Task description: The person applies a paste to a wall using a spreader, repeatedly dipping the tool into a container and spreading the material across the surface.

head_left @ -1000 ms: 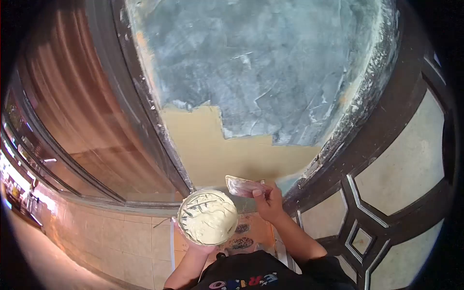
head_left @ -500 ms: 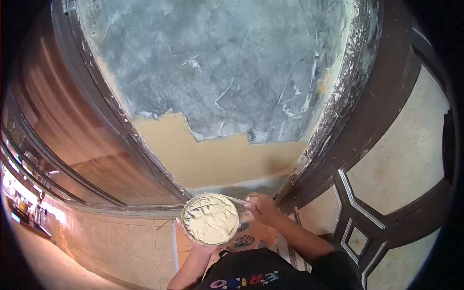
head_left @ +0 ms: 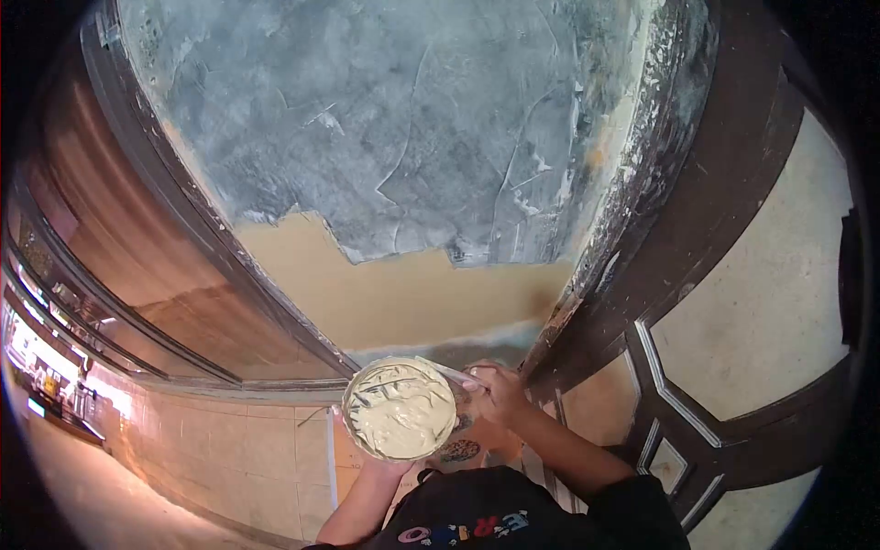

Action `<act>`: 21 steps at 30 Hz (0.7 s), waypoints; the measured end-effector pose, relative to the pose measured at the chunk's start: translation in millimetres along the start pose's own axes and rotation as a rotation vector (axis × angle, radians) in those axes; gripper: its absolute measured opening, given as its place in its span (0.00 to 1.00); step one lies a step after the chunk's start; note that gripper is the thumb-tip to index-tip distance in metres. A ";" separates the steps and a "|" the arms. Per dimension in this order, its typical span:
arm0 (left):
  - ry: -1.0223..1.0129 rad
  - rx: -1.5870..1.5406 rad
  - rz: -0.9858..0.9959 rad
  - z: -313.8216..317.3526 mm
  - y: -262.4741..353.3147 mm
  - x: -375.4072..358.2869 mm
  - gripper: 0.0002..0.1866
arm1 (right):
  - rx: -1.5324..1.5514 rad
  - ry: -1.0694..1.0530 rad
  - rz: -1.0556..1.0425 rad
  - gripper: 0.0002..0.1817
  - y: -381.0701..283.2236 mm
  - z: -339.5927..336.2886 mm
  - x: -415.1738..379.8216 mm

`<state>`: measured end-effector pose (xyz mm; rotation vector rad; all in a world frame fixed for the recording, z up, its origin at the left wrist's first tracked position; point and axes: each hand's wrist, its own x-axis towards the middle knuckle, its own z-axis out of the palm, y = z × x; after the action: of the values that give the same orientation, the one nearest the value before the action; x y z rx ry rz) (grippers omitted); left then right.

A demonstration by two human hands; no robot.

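Note:
A round tub of cream-coloured putty (head_left: 403, 423) is held up in front of my body. My left hand (head_left: 383, 469) supports it from below and the side, most of its fingers hidden under the tub. Closed around the handle of a putty knife (head_left: 446, 371) is my right hand (head_left: 496, 392), just to the right of the tub. The knife's blade end lies at the tub's upper right rim. Ridges and dark streaks mark the putty's surface.
Ahead is a wall panel with grey-blue rough coating (head_left: 367, 128) above and a smooth tan strip (head_left: 403, 298) below. Brown framing with glass (head_left: 156, 229) stands left, a dark panelled door (head_left: 724, 293) right. Printed cardboard (head_left: 344, 458) lies on the tiled floor (head_left: 220, 449).
The view has turned slightly, so the wall appears shifted left. The knife remains at the tub's rim, with its blade end a little further left and up.

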<state>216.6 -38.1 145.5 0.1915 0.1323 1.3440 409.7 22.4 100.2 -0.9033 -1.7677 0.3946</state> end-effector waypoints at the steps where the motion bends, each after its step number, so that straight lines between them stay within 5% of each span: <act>1: 0.002 0.037 0.013 -1.2 -1.1 -0.5 0.52 | -0.066 -0.084 -0.125 0.11 8.1 -4.3 -2.5; 4: 0.018 0.116 0.034 0.2 0.0 0.5 0.52 | -0.135 -0.185 -0.110 0.10 24.0 -25.8 -6.0; 5: 0.012 0.123 0.042 -1.5 -0.1 -0.2 0.53 | -0.197 -0.225 0.223 0.12 25.3 -34.4 -7.4; 6: 0.004 0.129 0.048 -2.4 -1.1 -0.2 0.53 | -0.197 -0.229 0.221 0.12 17.0 -42.2 0.7; 9: 0.021 0.085 0.022 -3.9 -5.6 0.3 0.55 | 0.394 -0.063 0.544 0.17 6.6 -58.5 20.7; 17: -0.020 0.181 -0.025 -7.7 -16.0 -5.4 0.58 | 1.196 -0.269 0.940 0.19 24.0 -38.7 -5.9; 21: -0.042 0.233 -0.026 -13.8 -21.3 -8.6 0.57 | 1.349 -0.274 1.040 0.17 5.8 -29.3 -10.9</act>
<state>232.1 -50.2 127.3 0.4129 0.2562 1.2966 440.2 13.6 100.5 -0.6319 -0.6926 2.1097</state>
